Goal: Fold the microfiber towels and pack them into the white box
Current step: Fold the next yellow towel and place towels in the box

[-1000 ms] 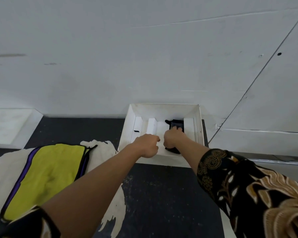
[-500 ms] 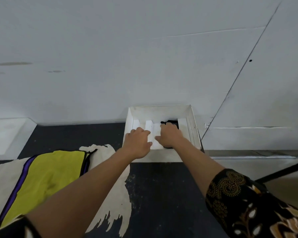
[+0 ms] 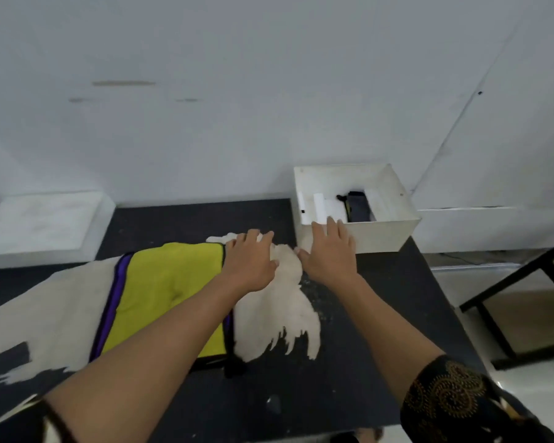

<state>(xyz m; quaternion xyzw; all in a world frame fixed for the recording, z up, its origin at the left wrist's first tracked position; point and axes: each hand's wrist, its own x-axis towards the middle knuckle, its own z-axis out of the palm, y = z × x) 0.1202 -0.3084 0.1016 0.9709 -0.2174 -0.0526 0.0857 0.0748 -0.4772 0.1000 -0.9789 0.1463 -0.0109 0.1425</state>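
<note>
A white box (image 3: 383, 233) stands at the back right of the black table. Inside it lies a folded dark towel (image 3: 357, 210) beside white dividers. A yellow towel with purple and black edging (image 3: 165, 295) lies flat on the table at the left. My left hand (image 3: 251, 262) hovers with fingers spread at the yellow towel's far right corner. My right hand (image 3: 330, 251) is open, fingers apart, just in front of the box's near left corner. Neither hand holds anything.
The black table (image 3: 349, 346) has a large worn pale patch (image 3: 279, 308) under and around the yellow towel. A white slab (image 3: 42, 225) sits at the back left. A black frame (image 3: 518, 298) stands to the right. A white wall rises behind.
Both hands have come out of the white box and moved back toward me and left, over the table by the yellow towel. The dark towel stays in the box.
</note>
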